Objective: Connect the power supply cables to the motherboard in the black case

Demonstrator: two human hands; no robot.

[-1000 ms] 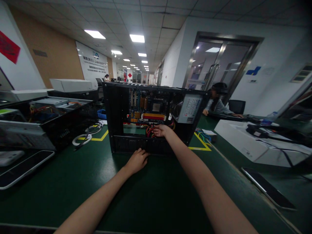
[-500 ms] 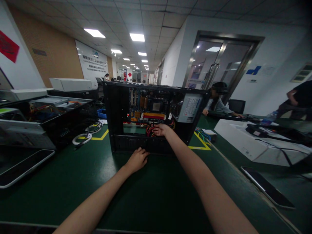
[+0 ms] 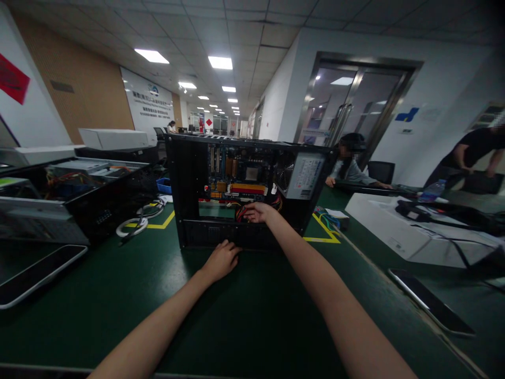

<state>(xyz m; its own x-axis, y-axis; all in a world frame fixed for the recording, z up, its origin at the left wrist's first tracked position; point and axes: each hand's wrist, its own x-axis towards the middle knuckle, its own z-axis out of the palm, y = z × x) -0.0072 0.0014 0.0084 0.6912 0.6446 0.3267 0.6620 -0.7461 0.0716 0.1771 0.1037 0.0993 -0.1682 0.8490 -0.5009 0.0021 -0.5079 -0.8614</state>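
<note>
An open black computer case (image 3: 236, 234) stands upright in front of me, its inside facing me. In it I see a motherboard (image 3: 240, 171) with red and yellow memory slots and a silver power supply (image 3: 303, 176) at the upper right. My right hand (image 3: 258, 212) reaches into the lower part, its fingers curled around a bundle of red, black and yellow power cables (image 3: 240, 212). The palm hides part of the bundle. My left hand (image 3: 221, 260) lies on the green table against the foot of the case, fingers loosely stretched and holding nothing.
A second open computer case (image 3: 106, 197) lies on the left, with a phone (image 3: 41, 273) before it and a coiled white cable (image 3: 132, 227) between the cases. On the right are a white box (image 3: 389, 231), another phone (image 3: 432, 302) and coloured cables (image 3: 329, 221). Two people are beyond.
My right hand has shifted slightly left and down with the cable bundle, whose loops sit lower. My left hand keeps its place. At far right a person has moved further into view.
</note>
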